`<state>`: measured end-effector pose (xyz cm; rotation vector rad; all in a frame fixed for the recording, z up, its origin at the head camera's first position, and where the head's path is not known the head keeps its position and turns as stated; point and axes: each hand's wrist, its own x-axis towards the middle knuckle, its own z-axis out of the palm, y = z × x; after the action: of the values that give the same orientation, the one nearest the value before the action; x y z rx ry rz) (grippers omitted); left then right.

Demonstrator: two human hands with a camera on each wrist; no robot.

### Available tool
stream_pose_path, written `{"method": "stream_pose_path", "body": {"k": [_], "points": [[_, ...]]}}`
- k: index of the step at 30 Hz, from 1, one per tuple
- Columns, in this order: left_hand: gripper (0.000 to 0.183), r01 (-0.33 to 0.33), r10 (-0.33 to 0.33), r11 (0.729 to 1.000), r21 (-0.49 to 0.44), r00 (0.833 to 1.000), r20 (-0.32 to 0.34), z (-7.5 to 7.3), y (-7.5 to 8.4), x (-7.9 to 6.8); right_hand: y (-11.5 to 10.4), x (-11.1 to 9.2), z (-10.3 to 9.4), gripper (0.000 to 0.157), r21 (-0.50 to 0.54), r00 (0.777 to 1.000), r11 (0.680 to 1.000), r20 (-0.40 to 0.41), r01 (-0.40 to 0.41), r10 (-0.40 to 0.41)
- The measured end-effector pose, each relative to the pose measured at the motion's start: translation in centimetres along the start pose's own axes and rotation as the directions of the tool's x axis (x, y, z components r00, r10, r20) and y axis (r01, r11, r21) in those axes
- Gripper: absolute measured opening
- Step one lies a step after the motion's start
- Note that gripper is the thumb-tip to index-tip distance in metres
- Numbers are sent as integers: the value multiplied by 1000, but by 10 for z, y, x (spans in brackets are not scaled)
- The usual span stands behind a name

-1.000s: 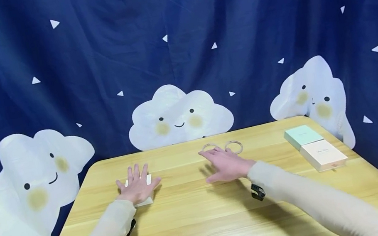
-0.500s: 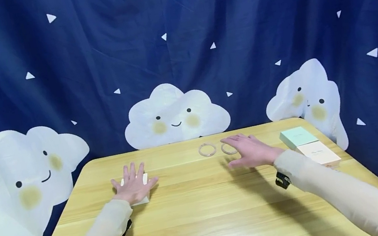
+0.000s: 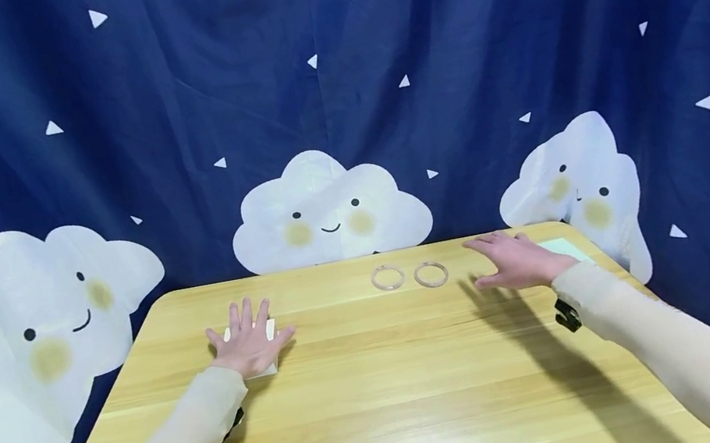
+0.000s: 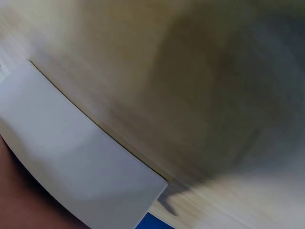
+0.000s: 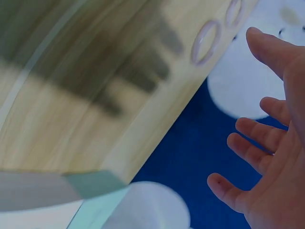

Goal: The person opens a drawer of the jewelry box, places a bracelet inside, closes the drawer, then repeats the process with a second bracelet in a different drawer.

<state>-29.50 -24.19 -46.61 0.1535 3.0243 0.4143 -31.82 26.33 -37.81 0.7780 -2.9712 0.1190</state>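
Observation:
My left hand (image 3: 249,348) lies with spread fingers on a small white box (image 3: 270,330) at the left of the table. In the left wrist view, that white box (image 4: 86,152) fills the lower left, with part of the hand at its edge. My right hand (image 3: 517,261) is over the back right of the table, fingers loosely extended and holding nothing. Left of it lie two thin pinkish bangles (image 3: 390,288), side by side and apart. Nearest the right hand is a mint box (image 3: 568,248), partly hidden by the hand and sleeve.
The wooden table (image 3: 354,380) ends at a rounded back edge, before a dark blue curtain (image 3: 268,94) with cloud prints. A second, pale box (image 5: 33,191) adjoins the mint one in the right wrist view; the sleeve hides it in the head view.
My right hand has moved right, off the bangles and over toward the mint box, uncovering both bangles. The left hand has stayed on the white box. The head view has shifted slightly.

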Motion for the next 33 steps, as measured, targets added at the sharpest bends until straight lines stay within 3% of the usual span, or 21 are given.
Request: {"method": "stream_pose_path", "body": {"k": [9,19,33], "points": [[103,2,-2,1000,0,1000,-9,-1,1,0,44,-11,-1,85,32,988,990,72,-141,138],[97,-9,9,1000,-5,1000,-5,4,-3,3,77,-16,-3,88,-33,974,978,81,-208,210],[96,-2,2,1000,2,1000,1,3,-3,2,103,-22,2,94,-39,942,951,131,-308,311]]}}
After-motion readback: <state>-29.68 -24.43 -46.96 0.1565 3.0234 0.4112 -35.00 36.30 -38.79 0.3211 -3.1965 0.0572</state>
